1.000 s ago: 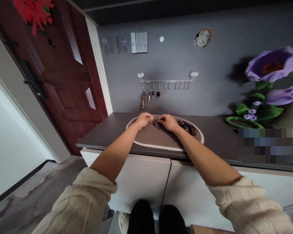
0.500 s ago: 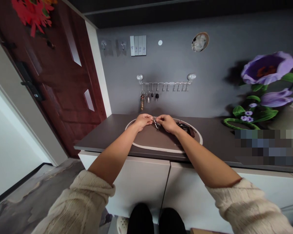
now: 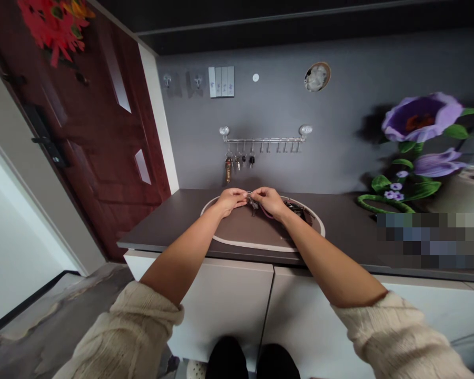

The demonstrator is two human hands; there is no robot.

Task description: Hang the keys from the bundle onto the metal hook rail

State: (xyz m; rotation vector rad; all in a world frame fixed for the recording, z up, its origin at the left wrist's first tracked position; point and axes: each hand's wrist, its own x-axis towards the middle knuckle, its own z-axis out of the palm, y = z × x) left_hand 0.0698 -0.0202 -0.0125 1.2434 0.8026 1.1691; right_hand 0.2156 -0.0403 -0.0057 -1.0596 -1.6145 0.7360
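A smooth grey wall point(image 3: 339, 152) filled the far side of the view. A dark red wooden door point(image 3: 102, 158) with slanted panels stood at nine o'clock. Below the wall ran a matt dark-brown surface point(image 3: 169, 221) on plain white cabinet fronts point(image 3: 229, 295).

A large purple flower picture point(image 3: 418, 116) with green leaves covered the wall at three o'clock. Under it lay a blurred patch point(image 3: 430, 239) whose contents could not be made out.

A flat oval brown mat point(image 3: 240, 237) with a pale rim lay at the middle of the surface. Thick cream knitted sleeves point(image 3: 134, 337) were pushed up at the bottom edge, leaving both forearms bare.

At twelve o'clock from the mat, a thin shiny metal rail point(image 3: 263, 140) with a row of hooks was fixed to the wall. A few hanging keys point(image 3: 237, 162) were on its left hooks. Any writing on their tags was too small to read.

The left hand point(image 3: 231, 199) and the right hand point(image 3: 270, 200) met over the far edge of the mat. Each grip was pinched tight on a small bunch of keys point(image 3: 253, 201) held between them, just above the mat. Fingers hid most of its ring.

A dark tangled heap of keys point(image 3: 300, 209) lay on the mat at two o'clock, partly hidden behind the right wrist.
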